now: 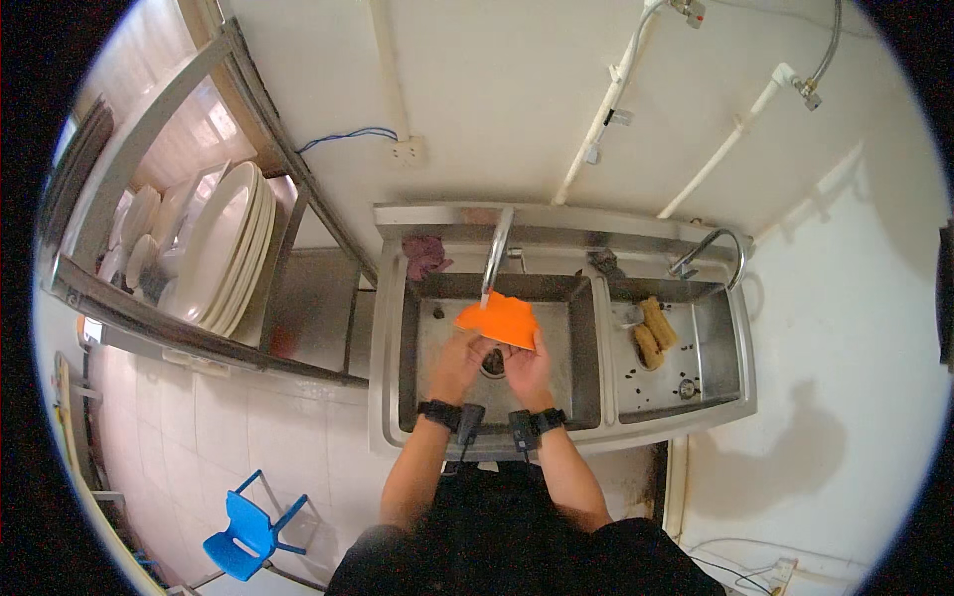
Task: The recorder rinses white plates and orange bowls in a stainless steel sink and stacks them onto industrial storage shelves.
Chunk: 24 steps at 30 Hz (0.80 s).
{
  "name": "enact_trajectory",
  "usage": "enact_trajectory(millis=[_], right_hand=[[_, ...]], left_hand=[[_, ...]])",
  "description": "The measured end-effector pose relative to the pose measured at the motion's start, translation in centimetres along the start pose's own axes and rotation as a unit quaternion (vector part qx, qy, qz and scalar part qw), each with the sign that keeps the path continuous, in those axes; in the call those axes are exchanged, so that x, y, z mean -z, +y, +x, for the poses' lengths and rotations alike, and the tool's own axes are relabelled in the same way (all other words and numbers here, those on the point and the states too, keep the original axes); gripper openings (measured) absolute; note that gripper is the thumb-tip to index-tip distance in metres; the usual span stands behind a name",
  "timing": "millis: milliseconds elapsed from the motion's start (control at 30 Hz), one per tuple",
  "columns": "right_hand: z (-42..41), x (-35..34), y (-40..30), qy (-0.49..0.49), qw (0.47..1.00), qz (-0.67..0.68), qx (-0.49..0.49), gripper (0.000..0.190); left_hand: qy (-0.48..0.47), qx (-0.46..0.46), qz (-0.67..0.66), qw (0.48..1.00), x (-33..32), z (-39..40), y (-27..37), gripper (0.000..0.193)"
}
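Observation:
Above the left basin of a stainless steel sink, my two hands are at the lower edge of a bright orange item. It has an uneven upper edge; whether it is cloth or something stiffer I cannot tell. My right hand grips its lower right corner. At the lower left edge is my left hand, slightly blurred, its fingers against the item. The spout of a chrome faucet ends right over the orange item, with what looks like water at its mouth. Beneath my hands shows a dark drain.
Two yellow-brown scrubbers and dark bits lie in the right basin, under a curved faucet. A purple cloth rests on the back left rim. Left stands a metal rack with white plates; a blue chair is behind.

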State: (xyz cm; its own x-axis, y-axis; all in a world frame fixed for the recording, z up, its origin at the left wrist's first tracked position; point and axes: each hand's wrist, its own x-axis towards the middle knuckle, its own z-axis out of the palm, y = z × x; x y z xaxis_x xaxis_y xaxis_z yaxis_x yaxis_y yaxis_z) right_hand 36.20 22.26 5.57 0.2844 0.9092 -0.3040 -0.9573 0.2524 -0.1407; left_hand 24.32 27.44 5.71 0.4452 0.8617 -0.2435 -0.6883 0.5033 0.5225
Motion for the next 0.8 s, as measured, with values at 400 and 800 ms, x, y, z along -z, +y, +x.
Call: enact_trajectory(millis=[400,800], right_hand=[[-0.3,0.2,0.2,0.032,0.999,-0.041,-0.015,0.035],[-1.5,7.0,-4.5,0.221,0.873,-0.304,-0.312,0.031]], left_hand=[[0.077,0.027,-0.054,0.995,0.7,1.0,0.9,0.027],[0.140,0.040,-0.004,0.989,3.4,-7.5,2.1,0.037]])
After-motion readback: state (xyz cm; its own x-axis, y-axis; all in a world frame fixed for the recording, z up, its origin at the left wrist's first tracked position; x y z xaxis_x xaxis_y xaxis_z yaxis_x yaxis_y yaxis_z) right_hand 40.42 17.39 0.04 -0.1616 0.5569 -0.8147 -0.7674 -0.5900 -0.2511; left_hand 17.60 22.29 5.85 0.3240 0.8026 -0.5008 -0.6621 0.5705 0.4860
